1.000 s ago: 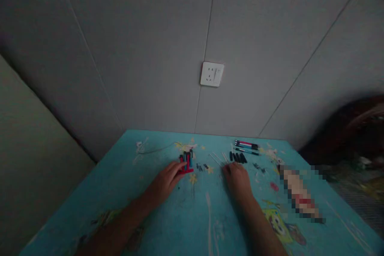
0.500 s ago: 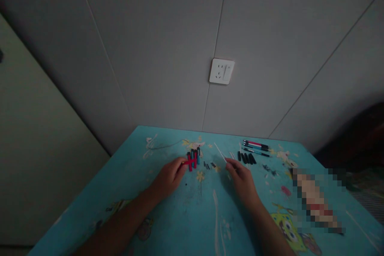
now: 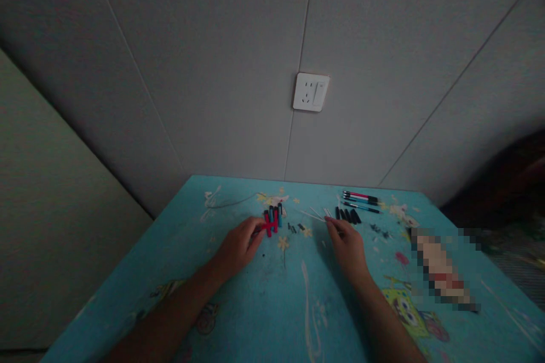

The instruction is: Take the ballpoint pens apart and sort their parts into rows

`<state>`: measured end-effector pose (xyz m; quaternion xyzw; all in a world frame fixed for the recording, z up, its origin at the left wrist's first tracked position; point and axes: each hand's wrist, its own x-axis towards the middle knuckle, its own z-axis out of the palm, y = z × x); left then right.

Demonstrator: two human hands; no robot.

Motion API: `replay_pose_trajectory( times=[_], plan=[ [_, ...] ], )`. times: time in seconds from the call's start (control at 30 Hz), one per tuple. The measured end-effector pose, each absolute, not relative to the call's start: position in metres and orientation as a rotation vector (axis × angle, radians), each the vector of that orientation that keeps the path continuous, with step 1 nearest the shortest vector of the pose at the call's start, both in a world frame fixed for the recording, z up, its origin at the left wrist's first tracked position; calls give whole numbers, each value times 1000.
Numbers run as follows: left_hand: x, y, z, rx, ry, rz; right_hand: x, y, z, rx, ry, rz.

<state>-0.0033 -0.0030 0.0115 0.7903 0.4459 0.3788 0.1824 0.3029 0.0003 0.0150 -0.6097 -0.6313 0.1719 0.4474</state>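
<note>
My left hand is closed on a red pen barrel, held crosswise over a row of red and blue pen barrels on the table. Between the fingertips of my right hand is a thin white pen refill, its far end pointing left toward the barrels. Just beyond those fingertips lie more white refills. Small dark pen parts lie between my hands. Several black grip sleeves or caps are lined up right of my right hand.
Several whole pens lie at the back right of the blue patterned table. Nearer are small black pieces. A blurred-out long object rests at the right. Behind the table, the grey wall carries a white socket.
My right hand has tilted the white refill from steep to nearly level, pointing left. My left hand stays with the red barrel by the row. The view has tipped slightly.
</note>
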Motion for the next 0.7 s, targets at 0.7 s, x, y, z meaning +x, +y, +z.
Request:
replay_pose_trajectory(
  times=[0.7],
  plan=[
    [-5,-3,8,2357,1193,932,299,-18,33,-1858,-1967,214]
  ],
)
